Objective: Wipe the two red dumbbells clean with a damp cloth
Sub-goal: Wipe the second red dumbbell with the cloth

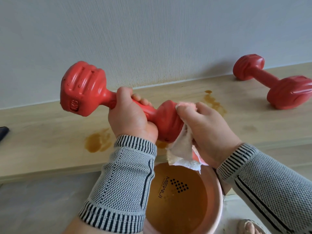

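Observation:
My left hand (pixel 130 118) grips the handle of a red dumbbell (pixel 84 89) and holds it in the air above the floor, its far head beaded with water drops. My right hand (pixel 207 130) holds a damp white-and-pink cloth (pixel 181 153) pressed against the dumbbell's near head. The cloth's loose end hangs down over a basin. The second red dumbbell (pixel 273 83) lies on the pale wooden floor at the upper right, by the wall, untouched.
A pink basin (pixel 217 200) of brownish water stands right under my hands. Brown wet stains (pixel 97 143) mark the wooden floor (pixel 42 132) below the dumbbell and toward the wall. A grey wall runs behind. A dark object (pixel 3 131) shows at the left edge.

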The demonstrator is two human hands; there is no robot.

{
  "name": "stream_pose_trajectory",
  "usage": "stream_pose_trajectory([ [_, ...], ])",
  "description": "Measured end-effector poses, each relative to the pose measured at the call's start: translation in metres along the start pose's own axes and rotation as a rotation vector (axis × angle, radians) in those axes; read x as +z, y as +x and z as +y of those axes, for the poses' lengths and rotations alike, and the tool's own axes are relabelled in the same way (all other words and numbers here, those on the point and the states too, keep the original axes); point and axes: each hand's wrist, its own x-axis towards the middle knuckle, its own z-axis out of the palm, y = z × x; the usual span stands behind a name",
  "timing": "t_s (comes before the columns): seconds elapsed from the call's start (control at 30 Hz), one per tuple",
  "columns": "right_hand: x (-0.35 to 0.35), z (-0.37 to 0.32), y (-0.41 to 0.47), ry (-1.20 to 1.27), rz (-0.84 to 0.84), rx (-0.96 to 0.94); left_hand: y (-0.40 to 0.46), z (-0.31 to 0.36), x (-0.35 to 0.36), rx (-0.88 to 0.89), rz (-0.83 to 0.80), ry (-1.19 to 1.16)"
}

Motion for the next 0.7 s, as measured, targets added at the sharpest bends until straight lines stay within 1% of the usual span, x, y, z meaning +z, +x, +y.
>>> stream_pose_trajectory([
  [0.07,0.001,0.001,-0.007,-0.132,-0.018,-0.087,0.004,0.003,-0.001,-0.014,0.024,-0.023],
  [0.13,0.000,0.001,-0.009,-0.187,-0.035,-0.127,0.009,0.006,-0.003,-0.049,0.040,-0.053],
  [0.2,-0.001,-0.003,-0.008,-0.111,-0.084,-0.120,0.011,0.008,-0.005,-0.089,0.049,-0.086],
  [0.3,-0.004,-0.005,-0.002,0.024,-0.140,-0.057,0.013,0.009,-0.006,-0.131,0.051,-0.138],
  [0.37,-0.003,-0.006,0.001,0.047,-0.120,-0.029,0.012,0.007,-0.006,-0.132,0.029,-0.133],
  [0.47,-0.004,-0.007,0.008,0.102,-0.060,0.060,0.008,0.001,-0.006,-0.118,-0.022,-0.087],
  [0.53,-0.004,-0.006,0.008,0.137,-0.067,0.080,0.007,0.000,-0.006,-0.108,-0.028,-0.072],
  [0.6,-0.004,-0.003,0.004,0.106,-0.122,0.040,0.010,0.003,-0.006,-0.104,-0.001,-0.073],
  [0.7,-0.005,-0.001,-0.004,-0.039,-0.203,-0.006,0.016,0.009,-0.008,-0.104,0.041,-0.111],
])
